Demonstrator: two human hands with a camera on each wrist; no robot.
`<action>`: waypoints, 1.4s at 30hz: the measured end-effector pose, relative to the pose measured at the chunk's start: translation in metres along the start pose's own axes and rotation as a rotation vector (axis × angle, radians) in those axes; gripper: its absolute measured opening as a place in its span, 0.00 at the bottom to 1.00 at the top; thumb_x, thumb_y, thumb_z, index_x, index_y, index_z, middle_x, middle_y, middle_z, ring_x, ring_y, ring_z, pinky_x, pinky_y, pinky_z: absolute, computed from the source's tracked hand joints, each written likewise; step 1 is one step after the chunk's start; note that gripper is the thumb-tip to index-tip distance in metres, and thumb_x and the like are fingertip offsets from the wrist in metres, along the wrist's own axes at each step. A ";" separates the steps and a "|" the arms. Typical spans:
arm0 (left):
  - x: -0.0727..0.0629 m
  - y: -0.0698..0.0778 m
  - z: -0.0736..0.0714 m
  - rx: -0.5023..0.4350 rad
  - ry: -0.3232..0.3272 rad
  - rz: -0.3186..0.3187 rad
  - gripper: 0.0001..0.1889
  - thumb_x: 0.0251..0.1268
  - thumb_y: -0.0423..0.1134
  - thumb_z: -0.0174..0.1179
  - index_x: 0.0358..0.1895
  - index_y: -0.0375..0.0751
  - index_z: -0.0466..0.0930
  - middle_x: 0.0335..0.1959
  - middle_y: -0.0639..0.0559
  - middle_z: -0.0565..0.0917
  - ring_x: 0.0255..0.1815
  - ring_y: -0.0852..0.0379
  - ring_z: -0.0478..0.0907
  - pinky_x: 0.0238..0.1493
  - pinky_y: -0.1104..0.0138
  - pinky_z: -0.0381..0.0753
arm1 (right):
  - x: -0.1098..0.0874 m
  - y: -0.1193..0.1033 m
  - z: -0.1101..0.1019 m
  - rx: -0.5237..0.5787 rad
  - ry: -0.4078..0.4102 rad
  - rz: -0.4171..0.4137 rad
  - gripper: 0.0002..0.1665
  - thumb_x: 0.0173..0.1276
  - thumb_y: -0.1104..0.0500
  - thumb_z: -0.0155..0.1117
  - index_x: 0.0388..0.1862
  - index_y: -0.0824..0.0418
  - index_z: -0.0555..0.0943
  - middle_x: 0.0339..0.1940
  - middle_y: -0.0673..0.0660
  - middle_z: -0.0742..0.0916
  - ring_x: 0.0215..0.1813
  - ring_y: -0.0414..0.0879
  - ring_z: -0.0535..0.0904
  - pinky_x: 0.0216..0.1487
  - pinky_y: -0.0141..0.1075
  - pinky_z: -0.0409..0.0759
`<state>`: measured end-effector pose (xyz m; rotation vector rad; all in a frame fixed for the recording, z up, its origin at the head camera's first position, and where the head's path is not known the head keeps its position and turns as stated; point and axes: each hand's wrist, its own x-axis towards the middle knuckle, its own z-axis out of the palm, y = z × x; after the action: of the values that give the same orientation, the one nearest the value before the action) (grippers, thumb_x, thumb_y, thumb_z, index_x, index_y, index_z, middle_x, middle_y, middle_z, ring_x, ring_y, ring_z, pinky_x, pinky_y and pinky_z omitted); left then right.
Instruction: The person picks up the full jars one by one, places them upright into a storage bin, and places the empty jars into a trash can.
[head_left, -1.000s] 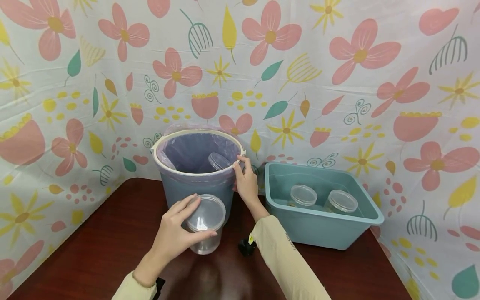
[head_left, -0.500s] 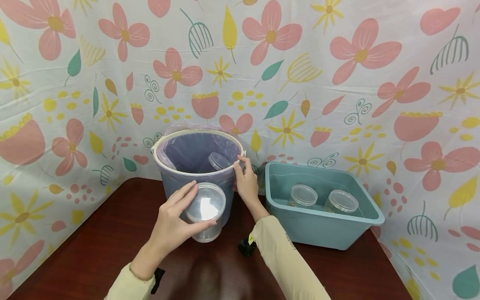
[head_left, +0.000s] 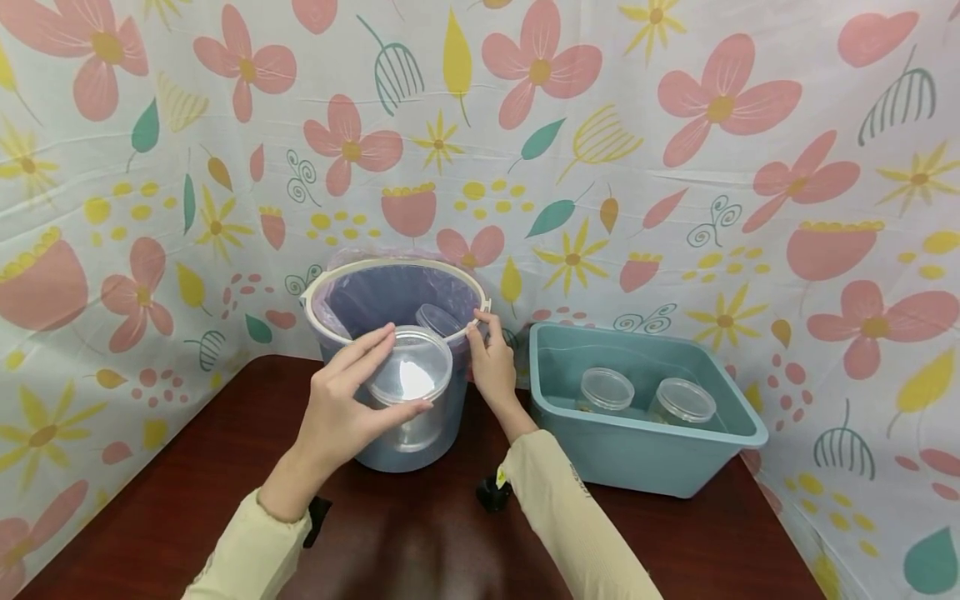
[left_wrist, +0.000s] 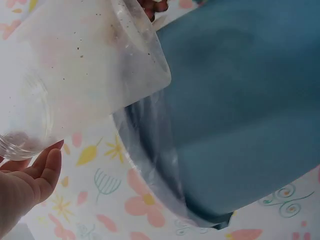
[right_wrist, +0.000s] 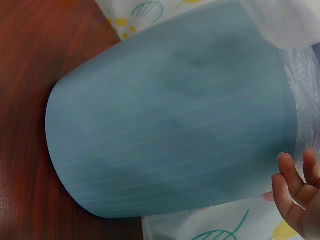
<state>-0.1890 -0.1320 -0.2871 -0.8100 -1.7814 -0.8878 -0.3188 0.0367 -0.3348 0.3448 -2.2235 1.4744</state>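
Note:
My left hand (head_left: 337, 408) grips a clear plastic jar (head_left: 412, 371) with a flat lid, thumb and fingers spread round its top. The jar hangs in front of the blue-grey trash bin (head_left: 450, 408), its lid overlapping the bin's near rim in the head view. Dark specks show on the jar's wall (left_wrist: 85, 65) in the left wrist view. My right hand (head_left: 493, 362) holds the right side of the bin's cream rim ring (head_left: 347, 271). A pale purple bag (head_left: 450, 287) lines the bin. Another clear lidded jar (head_left: 437, 319) leans inside it, its lower part hidden.
Right of the bin stands a blue-green plastic tub (head_left: 645, 462) holding two clear lidded jars (head_left: 607, 389). Both containers sit on a dark red-brown table (head_left: 187, 467). A flower-printed cloth (head_left: 570, 183) hangs behind and to the sides.
My left hand has raised the jar from low in front of the bin up to its near rim. The right hand stays on the rim.

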 end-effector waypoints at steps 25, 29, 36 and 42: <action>0.060 0.000 -0.007 0.019 0.195 0.078 0.39 0.44 0.61 0.63 0.44 0.23 0.78 0.45 0.37 0.79 0.49 0.45 0.75 0.51 0.62 0.70 | -0.001 0.000 -0.001 0.009 -0.025 -0.020 0.21 0.69 0.44 0.44 0.59 0.45 0.68 0.09 0.54 0.73 0.09 0.45 0.70 0.12 0.36 0.68; 0.065 -0.009 -0.003 0.038 0.255 0.066 0.38 0.44 0.61 0.64 0.45 0.23 0.78 0.45 0.37 0.79 0.49 0.45 0.75 0.52 0.61 0.70 | -0.002 0.000 -0.001 0.017 -0.024 -0.022 0.22 0.69 0.43 0.43 0.59 0.45 0.67 0.10 0.58 0.74 0.09 0.44 0.71 0.13 0.38 0.70; 0.063 -0.029 0.005 0.077 0.330 0.037 0.40 0.42 0.61 0.65 0.46 0.23 0.76 0.47 0.37 0.78 0.51 0.46 0.73 0.54 0.61 0.68 | -0.003 0.000 0.000 0.041 -0.042 -0.009 0.22 0.69 0.41 0.42 0.59 0.44 0.67 0.11 0.61 0.75 0.11 0.51 0.73 0.14 0.38 0.71; 0.063 -0.038 0.011 0.103 0.355 0.022 0.41 0.41 0.60 0.65 0.49 0.23 0.74 0.50 0.37 0.76 0.54 0.47 0.71 0.55 0.60 0.67 | -0.002 -0.001 0.000 0.046 -0.027 -0.002 0.21 0.69 0.43 0.43 0.59 0.44 0.68 0.09 0.56 0.73 0.14 0.58 0.74 0.14 0.38 0.71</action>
<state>-0.2457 -0.1339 -0.2394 -0.5643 -1.4906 -0.8586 -0.3162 0.0366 -0.3349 0.3835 -2.2124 1.5302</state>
